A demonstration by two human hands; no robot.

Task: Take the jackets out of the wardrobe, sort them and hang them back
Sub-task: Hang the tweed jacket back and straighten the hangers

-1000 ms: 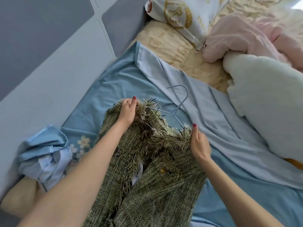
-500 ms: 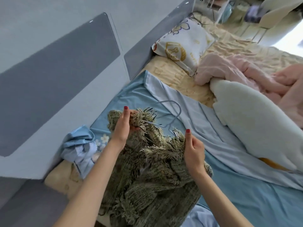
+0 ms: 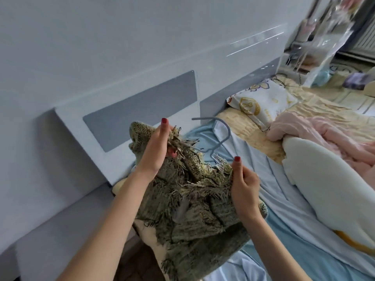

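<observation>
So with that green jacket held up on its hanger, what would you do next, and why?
Probably slide one hand up to the hanger hook. Both hands, left and right, grip the jacket at its fringed shoulders, lifted over the bed, and the hook sticks out free between them. Holding it there would likely let the jacket hang straight, ready for the wardrobe.

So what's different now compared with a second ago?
Both hands have lifted the green fringed jacket on its hanger up off the blue sheet. The left hand and right hand grip the shoulders as before. The pillow and pink quilt lie unmoved.
</observation>
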